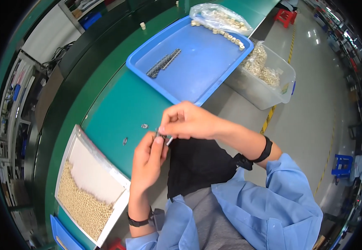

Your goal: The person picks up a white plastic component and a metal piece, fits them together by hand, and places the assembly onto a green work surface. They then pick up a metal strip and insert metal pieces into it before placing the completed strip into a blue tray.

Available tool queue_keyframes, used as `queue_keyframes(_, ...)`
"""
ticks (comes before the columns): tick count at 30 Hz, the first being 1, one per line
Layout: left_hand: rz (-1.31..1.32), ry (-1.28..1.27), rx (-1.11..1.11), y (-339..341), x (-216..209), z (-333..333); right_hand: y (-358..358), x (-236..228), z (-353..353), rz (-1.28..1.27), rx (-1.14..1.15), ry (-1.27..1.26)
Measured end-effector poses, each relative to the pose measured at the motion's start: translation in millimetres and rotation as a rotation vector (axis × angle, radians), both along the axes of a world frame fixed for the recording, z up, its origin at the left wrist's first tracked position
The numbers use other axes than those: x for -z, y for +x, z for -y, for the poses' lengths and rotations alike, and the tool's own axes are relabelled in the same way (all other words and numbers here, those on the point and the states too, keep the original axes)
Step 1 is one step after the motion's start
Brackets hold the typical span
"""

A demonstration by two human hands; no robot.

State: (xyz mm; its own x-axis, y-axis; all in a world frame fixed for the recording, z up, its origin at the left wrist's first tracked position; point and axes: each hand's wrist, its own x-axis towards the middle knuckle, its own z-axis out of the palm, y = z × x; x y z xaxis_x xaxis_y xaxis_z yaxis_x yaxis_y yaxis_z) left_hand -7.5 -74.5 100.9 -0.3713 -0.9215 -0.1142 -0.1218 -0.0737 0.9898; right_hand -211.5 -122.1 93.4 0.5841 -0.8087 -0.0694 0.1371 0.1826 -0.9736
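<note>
My left hand (148,160) and my right hand (189,121) meet over the near edge of the green bench. Between their fingertips is a small dark metal part (159,134), mostly covered by the fingers. A short silvery pin-like piece (169,141) sticks out beside my left fingers. My left thumb presses the part against the fingers, and my right thumb and forefinger pinch it from above. Two small metal parts (144,126) (125,141) lie on the green surface left of my hands.
A blue tray (197,85) holds rows of dark metal parts (163,63); cream rings (233,39) line its far rim beside a plastic bag (220,18). A white tray (124,196) of tiny beige pieces (79,204) sits near left. A clear bin (262,98) stands right.
</note>
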Motion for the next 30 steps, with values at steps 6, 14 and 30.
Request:
queue_keyframes(6, -0.186, 0.081, 0.099, -55, -5, 84, -51, 6, 66, 0.27, 0.028, 0.27)
queue_keyframes(14, -0.107, 0.189, 0.06, -93, 11, 127, -75, 12, 86, -0.059, 0.354, -0.107)
queue_keyframes(30, 0.039, 0.099, 0.07, -136, 12, 150, -112, 23, 102, 0.301, 0.264, 0.402)
